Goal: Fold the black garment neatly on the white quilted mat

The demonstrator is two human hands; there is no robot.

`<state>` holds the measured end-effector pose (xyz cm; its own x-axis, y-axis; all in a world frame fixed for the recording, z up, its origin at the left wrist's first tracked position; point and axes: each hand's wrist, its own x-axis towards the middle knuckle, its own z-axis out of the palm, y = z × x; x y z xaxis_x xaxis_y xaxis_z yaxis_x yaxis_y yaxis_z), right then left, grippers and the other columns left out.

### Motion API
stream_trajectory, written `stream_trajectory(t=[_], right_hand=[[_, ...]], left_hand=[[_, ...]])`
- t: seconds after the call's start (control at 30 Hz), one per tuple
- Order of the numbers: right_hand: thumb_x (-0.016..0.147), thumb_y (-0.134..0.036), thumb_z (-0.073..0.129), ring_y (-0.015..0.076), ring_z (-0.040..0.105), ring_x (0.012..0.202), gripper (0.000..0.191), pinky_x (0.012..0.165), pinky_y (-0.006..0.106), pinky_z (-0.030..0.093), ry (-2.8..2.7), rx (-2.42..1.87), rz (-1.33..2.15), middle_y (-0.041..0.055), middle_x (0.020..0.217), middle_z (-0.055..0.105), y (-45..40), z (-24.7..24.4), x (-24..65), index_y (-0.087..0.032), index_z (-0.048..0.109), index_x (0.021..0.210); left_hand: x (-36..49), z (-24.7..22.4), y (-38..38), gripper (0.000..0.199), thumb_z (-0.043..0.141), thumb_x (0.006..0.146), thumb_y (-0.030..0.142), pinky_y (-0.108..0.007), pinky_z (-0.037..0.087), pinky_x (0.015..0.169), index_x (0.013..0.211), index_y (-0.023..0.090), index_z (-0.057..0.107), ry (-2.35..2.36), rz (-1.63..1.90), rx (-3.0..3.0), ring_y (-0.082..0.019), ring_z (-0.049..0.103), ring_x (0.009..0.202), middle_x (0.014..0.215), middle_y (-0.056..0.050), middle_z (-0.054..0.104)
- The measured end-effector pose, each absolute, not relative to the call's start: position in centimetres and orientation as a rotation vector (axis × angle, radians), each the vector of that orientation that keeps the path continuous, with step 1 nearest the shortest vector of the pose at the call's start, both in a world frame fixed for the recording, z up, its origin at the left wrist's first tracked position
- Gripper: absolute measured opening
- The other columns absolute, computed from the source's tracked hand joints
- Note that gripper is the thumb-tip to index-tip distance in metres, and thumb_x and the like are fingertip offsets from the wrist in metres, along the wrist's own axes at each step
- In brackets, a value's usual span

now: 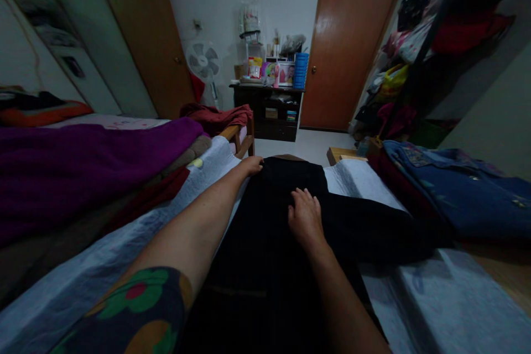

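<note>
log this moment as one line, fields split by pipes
left hand: at far edge of black cloth garment | right hand: on its middle, fingers spread | beneath: pale grey cloth

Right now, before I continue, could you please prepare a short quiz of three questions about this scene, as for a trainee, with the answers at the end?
1. True or false: the right hand lies on the black garment, and the left hand is at the garment's far left corner.

2. What colour is the large blanket on the left side?
A) green
B) purple
C) white

3. Fill in the missing word: the white fan stands to the left of the dark ____ at the back of the room.

Key: 1. True; 2. B; 3. cabinet
</note>
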<state>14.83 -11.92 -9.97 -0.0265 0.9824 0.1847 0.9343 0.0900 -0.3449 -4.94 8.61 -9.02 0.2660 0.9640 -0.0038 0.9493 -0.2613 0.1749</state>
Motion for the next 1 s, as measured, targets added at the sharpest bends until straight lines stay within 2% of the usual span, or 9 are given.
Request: stream_trajectory(t=[0.1,0.2,0.33,0.43,0.53,0.6,0.73,0.9,1.0], right_hand=[[0.086,-0.023,0.040,0.0260,0.028,0.137,0.048,0.111,0.049,0.015,-1.975,-2.009,0.185,0.0068,0.145,0.042,-11.9,-10.4,15.9,-0.019,0.049,0.133],[0.088,-0.027,0.039,0.0267,0.029,0.137,0.047,0.110,0.050,0.018,-1.998,-2.116,0.274,0.0067,0.146,0.041,-12.0,-11.1,16.5,-0.021,0.050,0.133],[0.088,-0.029,0.037,0.0264,0.027,0.138,0.049,0.110,0.050,0.019,-2.015,-2.156,0.290,0.0060,0.148,0.037,-12.1,-11.5,16.5,-0.022,0.047,0.135],[0.088,-0.029,0.037,0.0262,0.026,0.138,0.050,0.110,0.050,0.019,-2.012,-2.147,0.275,0.0063,0.149,0.036,-12.1,-11.6,16.4,-0.020,0.046,0.136],[0.087,-0.028,0.037,0.0268,0.026,0.138,0.051,0.110,0.051,0.018,-2.008,-2.140,0.262,0.0067,0.148,0.037,-12.1,-11.7,16.3,-0.020,0.046,0.136],[0.087,-0.028,0.037,0.0273,0.027,0.138,0.051,0.109,0.052,0.018,-2.000,-2.139,0.253,0.0070,0.148,0.037,-12.1,-11.8,16.3,-0.020,0.047,0.136],[0.087,-0.027,0.036,0.0266,0.029,0.137,0.050,0.110,0.050,0.018,-1.986,-2.139,0.230,0.0070,0.147,0.038,-12.1,-11.7,16.1,-0.019,0.048,0.135],[0.086,-0.027,0.036,0.0268,0.028,0.137,0.051,0.109,0.050,0.018,-1.987,-2.153,0.225,0.0075,0.147,0.039,-12.1,-11.8,16.0,-0.019,0.047,0.135],[0.086,-0.027,0.037,0.0257,0.028,0.137,0.050,0.109,0.049,0.018,-1.978,-2.151,0.201,0.0076,0.147,0.039,-12.2,-12.0,16.0,-0.019,0.048,0.135]], left_hand=[[-4.8,-8.7,8.6,0.026,0.061,0.074,0.022,-0.030,0.044,0.089,0.099,0.023,0.069,1.892,0.114,2.366,-0.024,0.061,0.104,0.108,-0.007,0.069],[-4.4,-8.8,8.1,0.020,0.062,0.075,0.023,-0.037,0.044,0.091,0.093,0.020,0.068,1.991,0.139,2.343,-0.028,0.060,0.104,0.103,-0.011,0.069],[-3.5,-9.7,6.4,0.034,0.060,0.078,0.023,-0.038,0.042,0.093,0.112,0.020,0.057,2.088,0.290,2.348,-0.028,0.054,0.113,0.118,-0.013,0.059],[-3.8,-10.5,5.2,0.046,0.062,0.078,0.025,-0.034,0.044,0.093,0.121,0.020,0.046,2.206,0.581,2.234,-0.025,0.051,0.115,0.126,-0.012,0.050],[-4.9,-11.2,4.4,0.037,0.059,0.080,0.026,-0.033,0.045,0.090,0.114,0.016,0.048,2.238,0.808,2.070,-0.023,0.054,0.110,0.117,-0.012,0.052],[-5.5,-11.5,3.8,0.023,0.048,0.084,0.019,-0.034,0.044,0.092,0.106,0.015,0.053,2.147,0.781,2.122,-0.023,0.055,0.108,0.111,-0.012,0.057],[-5.2,-12.7,2.5,0.030,0.040,0.087,0.017,-0.029,0.037,0.102,0.112,0.018,0.057,1.881,0.676,2.335,-0.018,0.052,0.117,0.120,-0.007,0.060],[-3.9,-14.1,1.8,0.048,0.036,0.092,0.033,-0.039,0.027,0.110,0.137,0.014,0.040,1.765,0.266,2.445,-0.025,0.027,0.139,0.150,-0.012,0.033],[-3.6,-13.8,2.0,0.051,0.038,0.091,0.038,-0.046,0.026,0.109,0.137,0.015,0.039,1.854,0.141,2.445,-0.029,0.026,0.139,0.152,-0.013,0.029]])
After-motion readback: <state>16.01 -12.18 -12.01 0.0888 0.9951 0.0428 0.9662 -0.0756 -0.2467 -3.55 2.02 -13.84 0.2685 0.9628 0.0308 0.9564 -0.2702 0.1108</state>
